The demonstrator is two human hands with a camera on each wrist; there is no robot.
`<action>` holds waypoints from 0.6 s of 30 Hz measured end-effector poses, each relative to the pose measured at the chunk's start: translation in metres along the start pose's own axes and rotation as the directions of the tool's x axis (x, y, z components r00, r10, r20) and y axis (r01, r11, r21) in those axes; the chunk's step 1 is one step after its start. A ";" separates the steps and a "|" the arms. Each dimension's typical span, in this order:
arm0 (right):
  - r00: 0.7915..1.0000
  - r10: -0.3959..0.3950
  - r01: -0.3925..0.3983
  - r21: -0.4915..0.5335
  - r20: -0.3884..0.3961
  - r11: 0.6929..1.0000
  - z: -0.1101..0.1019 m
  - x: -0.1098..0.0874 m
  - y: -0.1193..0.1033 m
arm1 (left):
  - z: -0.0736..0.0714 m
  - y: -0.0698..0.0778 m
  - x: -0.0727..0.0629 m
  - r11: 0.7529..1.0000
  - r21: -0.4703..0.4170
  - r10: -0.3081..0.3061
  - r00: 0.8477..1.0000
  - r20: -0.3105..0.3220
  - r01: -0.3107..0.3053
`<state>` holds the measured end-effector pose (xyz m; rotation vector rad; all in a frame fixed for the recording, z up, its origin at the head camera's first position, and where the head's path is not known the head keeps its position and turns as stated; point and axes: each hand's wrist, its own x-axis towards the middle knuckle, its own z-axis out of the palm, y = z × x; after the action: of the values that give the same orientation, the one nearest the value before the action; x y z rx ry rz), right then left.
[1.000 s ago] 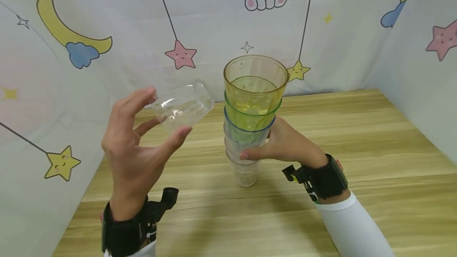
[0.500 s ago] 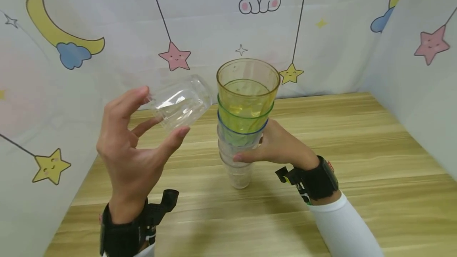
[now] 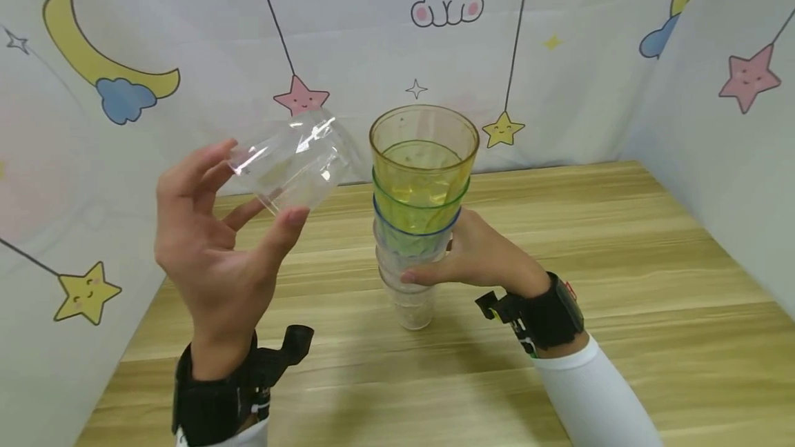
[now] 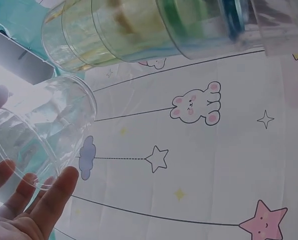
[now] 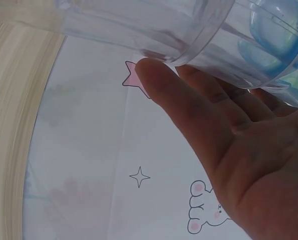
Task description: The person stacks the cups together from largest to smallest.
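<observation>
My left hand [image 3: 214,247] is raised and holds a clear plastic cup [image 3: 304,164] between thumb and fingers. The cup lies tilted sideways, its far end pointing toward a tall stack of nested cups [image 3: 416,226]. In the stack, a yellow cup [image 3: 459,147] is uppermost, with green-rimmed and blue-rimmed ones beneath and clear ones lower down. Low on those clear cups, my right hand [image 3: 484,254] grips the stack from the right, thumb across the front. In the left wrist view, the loose cup [image 4: 71,107] hangs in the fingers close to the stack [image 4: 138,35].
A wooden table [image 3: 590,240] lies under the stack. White cloth walls [image 3: 590,102] printed with stars, moons and a bear enclose the back and both sides. Black wrist straps with cameras sit on both wrists.
The left hand has shifted left and slightly up with the clear cup, which is turned a little. The right hand still grips the stack; the head view has drifted slightly.
</observation>
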<state>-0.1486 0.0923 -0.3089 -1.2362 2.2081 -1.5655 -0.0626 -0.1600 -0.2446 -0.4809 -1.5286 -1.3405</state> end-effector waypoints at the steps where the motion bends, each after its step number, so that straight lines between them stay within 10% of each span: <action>1: 1.000 0.004 -0.004 -0.006 -0.001 1.000 0.000 0.000 0.000 | 0.001 0.001 0.001 1.000 -0.022 -0.001 1.000 -0.012 0.001; 18: 1.000 0.013 -0.012 -0.012 0.010 1.000 0.000 -0.002 -0.002 | 0.022 0.017 0.016 0.929 -0.367 -0.062 0.997 -0.040 0.043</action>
<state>-0.1463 0.0935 -0.3078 -1.2283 2.2176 -1.5407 -0.0647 -0.1397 -0.2193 -0.6360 -1.2576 -1.6784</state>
